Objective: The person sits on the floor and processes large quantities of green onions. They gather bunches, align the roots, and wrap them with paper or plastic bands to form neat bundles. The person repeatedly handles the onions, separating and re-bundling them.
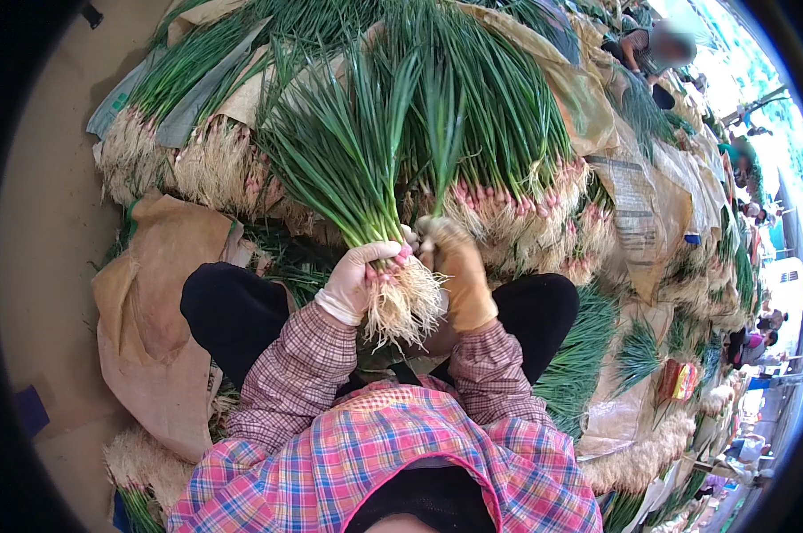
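Note:
My left hand [356, 280], in a pale glove, grips a bunch of green onions [375, 220] around its pink bulbs. The long green leaves fan upward, and the whitish roots [401, 303] hang below the fingers. My right hand [458, 266], in a yellowish glove, is beside the bunch and blurred. Its fingers are at the base of a few upright stalks [441, 146]; how firmly they close on them is hard to see. Just beyond both hands lies a large pile of green onions [508, 133] with pink bulbs and pale roots turned toward me.
Woven sacks lie at the left [155, 320] and right [631, 206]. More onions [208, 86] are heaped at the upper left and by my right knee [541, 313]. A red and yellow packet [678, 380] sits at the right. Other people [648, 50] are at the far right.

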A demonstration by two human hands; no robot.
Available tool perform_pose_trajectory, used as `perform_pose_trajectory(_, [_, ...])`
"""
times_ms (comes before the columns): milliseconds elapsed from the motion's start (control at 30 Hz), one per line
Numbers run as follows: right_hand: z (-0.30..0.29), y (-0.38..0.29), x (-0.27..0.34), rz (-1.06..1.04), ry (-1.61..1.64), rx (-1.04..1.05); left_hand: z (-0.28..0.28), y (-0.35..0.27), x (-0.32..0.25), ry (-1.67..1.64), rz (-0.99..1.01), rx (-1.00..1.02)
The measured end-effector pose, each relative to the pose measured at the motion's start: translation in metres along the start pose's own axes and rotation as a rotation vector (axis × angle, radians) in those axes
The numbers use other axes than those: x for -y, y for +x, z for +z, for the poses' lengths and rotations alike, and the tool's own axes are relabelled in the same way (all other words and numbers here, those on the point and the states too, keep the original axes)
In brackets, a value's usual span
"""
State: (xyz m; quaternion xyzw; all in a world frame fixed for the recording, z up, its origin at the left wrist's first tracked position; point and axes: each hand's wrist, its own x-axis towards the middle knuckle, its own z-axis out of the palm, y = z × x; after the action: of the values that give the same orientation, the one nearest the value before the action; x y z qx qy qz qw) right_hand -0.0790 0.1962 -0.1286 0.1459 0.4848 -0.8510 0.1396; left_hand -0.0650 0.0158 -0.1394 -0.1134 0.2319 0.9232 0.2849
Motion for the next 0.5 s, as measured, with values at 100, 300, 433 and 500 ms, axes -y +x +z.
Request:
perform_pose_trajectory(100, [-0.015, 0.016, -0.034, -0.061, -0.094, 0.091, 0.01, -0.007, 0.002, 0.166, 0.019, -0.112])
perform_pose_trajectory(300, [0.014, 0.043, 0.001, -0.143, -0.149, -0.07, -0.008, -0.001, 0.006, 0.048, -0.003, -0.013])
perform_pose_trajectory(433, [0.023, 0.025, -0.011, -0.344, -0.145, -0.137, -0.001, -0.001, 0.002, -0.049, -0.062, 0.023])
perform_pose_trajectory(500, [0.018, 0.029, -0.021, -0.391, -0.083, -0.162, -0.003, 0.002, 0.0, -0.064, -0.086, 0.027])
